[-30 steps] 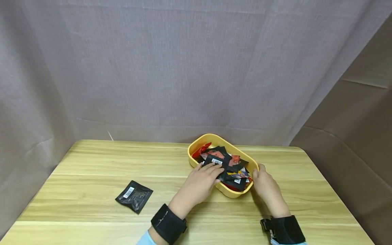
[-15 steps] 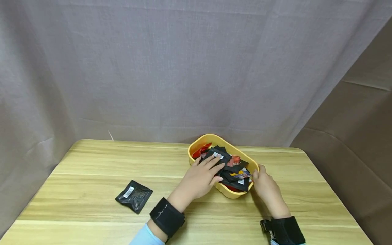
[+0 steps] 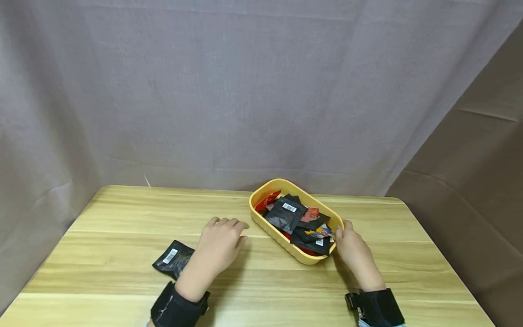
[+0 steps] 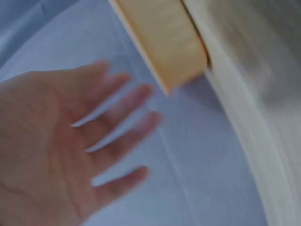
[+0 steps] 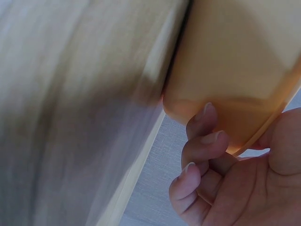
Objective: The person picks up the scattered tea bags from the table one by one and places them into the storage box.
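A yellow plastic basket (image 3: 300, 259) sits at an angle near the table's back edge, filled with several black, red and patterned sachets (image 3: 286, 214). My right hand (image 3: 356, 252) grips its right end, the thumb at the rim and curled fingers (image 5: 207, 143) against the outer wall in the right wrist view. Left of the basket, my left hand (image 3: 220, 243) hovers above the table holding nothing; its spread fingers (image 4: 124, 141) show in the left wrist view. A single black sachet (image 3: 173, 259) with a white barcode label lies on the table, partly covered by my left forearm.
The wooden table (image 3: 122, 218) spans the lower part of the head view. A grey cloth curtain (image 3: 229, 91) hangs right behind its back edge, and a brownish cloth (image 3: 470, 195) hangs along the right side.
My left hand has lifted off the sachets in the basket and moved left toward the lone sachet. My right hand keeps its grip, and the basket has barely moved.
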Available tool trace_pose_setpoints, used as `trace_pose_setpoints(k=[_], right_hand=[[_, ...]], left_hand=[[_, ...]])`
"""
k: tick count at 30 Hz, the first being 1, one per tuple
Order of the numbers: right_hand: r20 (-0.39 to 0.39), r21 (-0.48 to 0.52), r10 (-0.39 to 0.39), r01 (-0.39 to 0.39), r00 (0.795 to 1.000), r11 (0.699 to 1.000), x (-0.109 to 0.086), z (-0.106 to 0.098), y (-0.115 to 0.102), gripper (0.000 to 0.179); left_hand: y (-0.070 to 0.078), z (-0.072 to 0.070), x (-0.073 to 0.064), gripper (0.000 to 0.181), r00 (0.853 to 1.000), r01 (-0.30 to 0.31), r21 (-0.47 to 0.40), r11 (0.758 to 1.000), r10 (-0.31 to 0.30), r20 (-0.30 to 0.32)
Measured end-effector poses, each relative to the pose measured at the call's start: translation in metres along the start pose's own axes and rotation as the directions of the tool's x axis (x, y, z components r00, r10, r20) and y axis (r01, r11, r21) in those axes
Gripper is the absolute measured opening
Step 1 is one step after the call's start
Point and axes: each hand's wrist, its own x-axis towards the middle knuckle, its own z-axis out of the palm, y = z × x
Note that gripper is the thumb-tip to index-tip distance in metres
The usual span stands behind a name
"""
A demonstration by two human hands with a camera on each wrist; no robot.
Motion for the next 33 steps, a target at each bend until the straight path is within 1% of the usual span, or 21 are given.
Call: trace_pose_setpoints(k=[2,4,6,7,8,9,10,11,14,16,17,18,19,20,21,26,28,29,31,33], right_hand=[[0.008,0.008,-0.002,0.002,1.0,1.0,0.001,0.002,-0.003,0.054],[0.014,0.016,-0.007,0.007,1.0,1.0,0.002,0.005,-0.005,0.054],[0.014,0.021,-0.008,0.008,1.0,1.0,0.002,0.007,-0.007,0.054],[0.011,0.022,-0.006,0.006,1.0,1.0,0.001,0.007,-0.007,0.053],[0.009,0.02,-0.003,0.003,1.0,1.0,0.0,0.007,-0.007,0.053],[0.006,0.017,-0.001,0.001,1.0,1.0,0.0,0.007,-0.006,0.052],[0.001,0.013,-0.001,0.001,1.0,1.0,-0.001,0.007,-0.005,0.052],[-0.001,0.012,-0.001,0.001,1.0,1.0,-0.001,0.006,-0.004,0.052],[-0.007,0.008,-0.008,0.008,1.0,1.0,-0.001,0.004,-0.003,0.052],[-0.013,0.005,-0.014,0.014,1.0,1.0,-0.001,0.003,-0.002,0.051],[-0.016,0.003,-0.015,0.015,1.0,1.0,-0.001,0.003,-0.002,0.051],[-0.019,0.002,-0.016,0.016,1.0,1.0,-0.001,0.002,-0.002,0.051],[-0.022,-0.001,-0.017,0.017,1.0,1.0,-0.001,0.002,-0.002,0.051],[-0.025,-0.003,-0.017,0.017,1.0,1.0,-0.001,0.002,-0.002,0.051],[-0.026,-0.006,-0.016,0.016,1.0,1.0,-0.001,0.001,-0.002,0.051],[-0.02,-0.001,-0.013,0.013,1.0,1.0,-0.001,-0.001,-0.001,0.051],[-0.016,0.001,-0.01,0.01,1.0,1.0,-0.001,-0.001,-0.001,0.052],[-0.015,0.001,-0.008,0.008,1.0,1.0,-0.001,-0.002,-0.001,0.052],[-0.014,-0.001,-0.008,0.008,1.0,1.0,-0.001,-0.002,0.0,0.052],[-0.016,-0.004,-0.009,0.009,1.0,1.0,-0.002,-0.002,0.0,0.052]], left_hand=[[-0.014,-0.007,-0.01,0.024,0.996,0.083,-0.004,0.997,-0.083,0.039],[-0.028,-0.012,-0.018,0.023,0.983,0.163,-0.006,0.987,-0.162,0.082],[-0.041,-0.015,-0.025,0.024,0.965,0.23,-0.014,0.973,-0.227,0.129],[-0.047,-0.016,-0.027,0.025,0.953,0.263,-0.022,0.965,-0.256,0.161],[-0.052,-0.017,-0.029,0.027,0.937,0.298,-0.031,0.954,-0.286,0.202],[-0.057,-0.018,-0.031,0.028,0.918,0.333,-0.036,0.942,-0.315,0.239],[-0.061,-0.019,-0.034,0.032,0.896,0.369,-0.039,0.929,-0.345,0.279],[-0.066,-0.02,-0.035,0.039,0.868,0.41,-0.036,0.912,-0.377,0.323],[-0.076,-0.023,-0.042,0.069,0.77,0.525,-0.017,0.851,-0.466,0.435],[-0.082,-0.025,-0.046,0.088,0.708,0.584,-0.009,0.812,-0.504,0.494],[-0.085,-0.025,-0.048,0.095,0.683,0.61,-0.012,0.792,-0.517,0.516],[-0.088,-0.025,-0.049,0.098,0.666,0.628,-0.019,0.778,-0.524,0.531],[-0.09,-0.025,-0.051,0.098,0.654,0.639,-0.025,0.769,-0.525,0.545],[-0.092,-0.024,-0.053,0.097,0.646,0.648,-0.031,0.761,-0.527,0.552],[-0.094,-0.022,-0.054,0.095,0.643,0.652,-0.039,0.757,-0.525,0.558],[-0.097,-0.02,-0.054,0.083,0.649,0.652,-0.055,0.757,-0.519,0.556],[-0.097,-0.02,-0.051,0.081,0.654,0.647,-0.05,0.761,-0.521,0.548],[-0.097,-0.021,-0.05,0.076,0.659,0.644,-0.046,0.764,-0.522,0.541],[-0.097,-0.022,-0.049,0.071,0.67,0.634,-0.033,0.772,-0.528,0.521],[-0.097,-0.024,-0.047,0.066,0.685,0.628,-0.017,0.778,-0.542,0.486]])
